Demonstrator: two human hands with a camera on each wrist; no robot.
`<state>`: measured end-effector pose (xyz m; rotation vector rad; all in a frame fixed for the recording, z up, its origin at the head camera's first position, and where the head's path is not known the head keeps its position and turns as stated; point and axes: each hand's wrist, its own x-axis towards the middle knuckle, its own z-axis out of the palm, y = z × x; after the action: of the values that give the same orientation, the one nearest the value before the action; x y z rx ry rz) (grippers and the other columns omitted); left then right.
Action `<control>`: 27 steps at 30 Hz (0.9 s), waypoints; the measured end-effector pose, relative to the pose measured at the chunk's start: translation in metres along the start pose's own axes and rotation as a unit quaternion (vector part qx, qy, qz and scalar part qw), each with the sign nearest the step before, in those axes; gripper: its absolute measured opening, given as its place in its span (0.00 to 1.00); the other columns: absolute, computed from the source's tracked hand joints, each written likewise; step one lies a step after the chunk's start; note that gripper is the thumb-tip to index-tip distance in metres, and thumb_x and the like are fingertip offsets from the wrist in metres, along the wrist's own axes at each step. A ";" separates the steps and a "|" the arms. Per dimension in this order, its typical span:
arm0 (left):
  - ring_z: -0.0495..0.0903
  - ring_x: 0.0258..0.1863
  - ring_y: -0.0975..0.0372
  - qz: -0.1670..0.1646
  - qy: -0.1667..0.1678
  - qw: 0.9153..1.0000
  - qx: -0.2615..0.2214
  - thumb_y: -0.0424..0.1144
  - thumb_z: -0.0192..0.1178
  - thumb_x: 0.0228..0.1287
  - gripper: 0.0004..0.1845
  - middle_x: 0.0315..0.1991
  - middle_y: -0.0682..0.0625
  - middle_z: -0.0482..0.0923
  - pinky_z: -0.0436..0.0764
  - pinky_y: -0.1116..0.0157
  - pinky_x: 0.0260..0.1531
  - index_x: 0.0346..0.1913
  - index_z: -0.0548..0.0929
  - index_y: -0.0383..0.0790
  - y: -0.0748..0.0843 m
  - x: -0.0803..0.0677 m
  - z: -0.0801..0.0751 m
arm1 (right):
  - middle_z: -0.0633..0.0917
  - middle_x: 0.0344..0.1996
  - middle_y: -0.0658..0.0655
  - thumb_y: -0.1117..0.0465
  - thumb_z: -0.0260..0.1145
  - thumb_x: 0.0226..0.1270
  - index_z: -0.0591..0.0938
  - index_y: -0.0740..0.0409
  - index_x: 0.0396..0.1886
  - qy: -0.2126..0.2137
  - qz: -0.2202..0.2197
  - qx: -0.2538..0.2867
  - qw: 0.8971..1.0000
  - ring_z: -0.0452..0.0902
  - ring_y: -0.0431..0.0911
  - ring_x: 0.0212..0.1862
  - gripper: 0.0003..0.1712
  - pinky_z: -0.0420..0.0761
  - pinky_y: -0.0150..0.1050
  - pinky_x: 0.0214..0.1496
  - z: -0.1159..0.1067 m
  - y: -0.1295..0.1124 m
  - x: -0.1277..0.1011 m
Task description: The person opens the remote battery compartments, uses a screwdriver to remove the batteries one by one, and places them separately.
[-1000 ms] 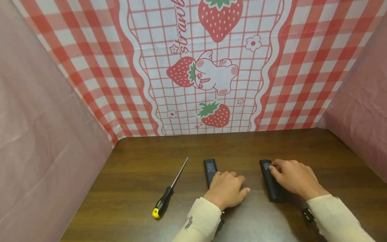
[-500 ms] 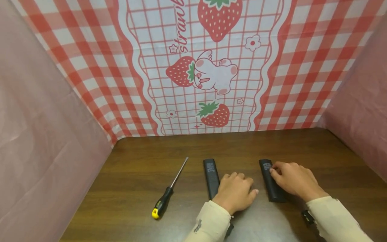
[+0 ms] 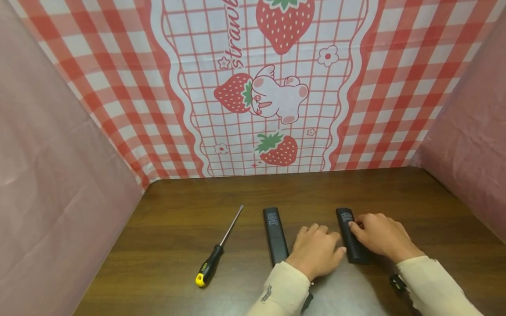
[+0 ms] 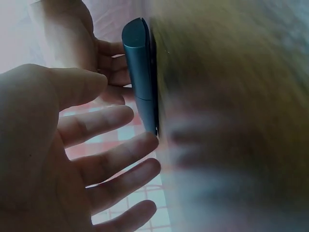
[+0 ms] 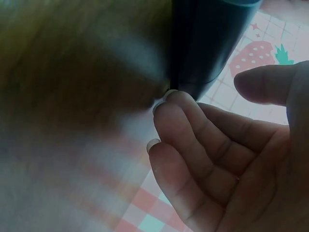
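Observation:
Two black remote controls lie with their printed backs up on the table. Between them, low over the wood, is my left hand (image 3: 318, 250), its fingers spread and relaxed with nothing in them. The left remote (image 3: 276, 239) is partly covered by that hand and sleeve at its near end. At the right remote (image 3: 349, 237), my right hand (image 3: 383, 235) lies along the right side, thumb overlapping the top. In the right wrist view, the fingers (image 5: 181, 130) bend loosely near the remote (image 5: 212, 43), thumb apart. The left wrist view has the right remote (image 4: 140, 72) beyond the left fingertips.
A screwdriver (image 3: 211, 263) with a black and yellow handle lies on the left of the brown wooden table (image 3: 174, 215), tip pointing away. Behind stands a red checked strawberry cloth (image 3: 276, 96). Pink cloth walls (image 3: 59, 175) close off both sides.
My left hand has slid right, away from the left remote and towards the right one, uncovering more of the left remote. The right hand has shifted only slightly beside its remote.

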<state>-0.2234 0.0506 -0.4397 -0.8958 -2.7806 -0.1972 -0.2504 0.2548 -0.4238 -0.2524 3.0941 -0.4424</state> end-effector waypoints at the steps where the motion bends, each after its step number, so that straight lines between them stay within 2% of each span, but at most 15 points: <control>1: 0.78 0.44 0.66 0.000 -0.002 1.000 -0.004 0.59 0.54 0.71 0.15 0.43 0.61 0.82 0.75 0.61 0.44 0.48 0.87 0.61 0.000 0.000 0.000 | 0.86 0.33 0.61 0.49 0.62 0.71 0.86 0.64 0.43 -0.003 0.003 0.001 1.000 0.77 0.49 0.28 0.21 0.73 0.50 0.25 0.000 -0.001 0.000; 7: 0.77 0.45 0.66 0.005 -0.013 1.000 -0.017 0.59 0.54 0.71 0.15 0.44 0.62 0.82 0.75 0.61 0.45 0.48 0.86 0.61 0.001 0.002 0.001 | 0.84 0.30 0.59 0.47 0.62 0.71 0.86 0.63 0.42 -0.015 0.025 0.003 1.000 0.73 0.48 0.26 0.22 0.69 0.46 0.22 0.002 -0.003 0.001; 12: 0.77 0.45 0.67 0.006 -0.021 1.000 -0.016 0.60 0.53 0.71 0.15 0.45 0.62 0.81 0.74 0.61 0.45 0.49 0.86 0.62 0.001 0.001 0.001 | 0.84 0.28 0.58 0.37 0.60 0.71 0.87 0.62 0.44 -0.029 0.048 0.003 0.998 0.72 0.48 0.24 0.31 0.68 0.45 0.22 0.001 -0.003 0.002; 14: 0.77 0.46 0.67 0.005 -0.024 1.000 -0.017 0.60 0.53 0.72 0.15 0.46 0.62 0.81 0.74 0.61 0.46 0.50 0.86 0.62 0.000 0.001 0.001 | 0.82 0.26 0.56 0.33 0.59 0.70 0.87 0.61 0.41 -0.028 0.051 0.003 0.998 0.72 0.48 0.23 0.34 0.68 0.45 0.21 0.001 -0.003 0.001; 21: 0.78 0.46 0.67 0.002 -0.023 1.000 -0.021 0.59 0.52 0.72 0.16 0.47 0.63 0.81 0.74 0.62 0.46 0.51 0.86 0.63 -0.002 -0.001 0.000 | 0.76 0.18 0.53 0.24 0.57 0.63 0.82 0.56 0.22 -0.028 0.066 -0.005 0.997 0.70 0.48 0.21 0.39 0.68 0.44 0.19 0.005 -0.007 0.002; 27: 0.78 0.45 0.67 0.002 -0.018 1.000 -0.021 0.58 0.53 0.72 0.15 0.46 0.63 0.81 0.75 0.62 0.45 0.51 0.86 0.62 -0.005 0.000 0.000 | 0.76 0.18 0.54 0.25 0.60 0.61 0.81 0.58 0.22 -0.040 0.083 -0.008 0.996 0.70 0.49 0.21 0.39 0.69 0.44 0.20 0.004 -0.011 0.004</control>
<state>-0.2260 0.0463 -0.4401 -0.9247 -2.8166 -0.2410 -0.2529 0.2426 -0.4249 -0.0112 3.0092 -0.3933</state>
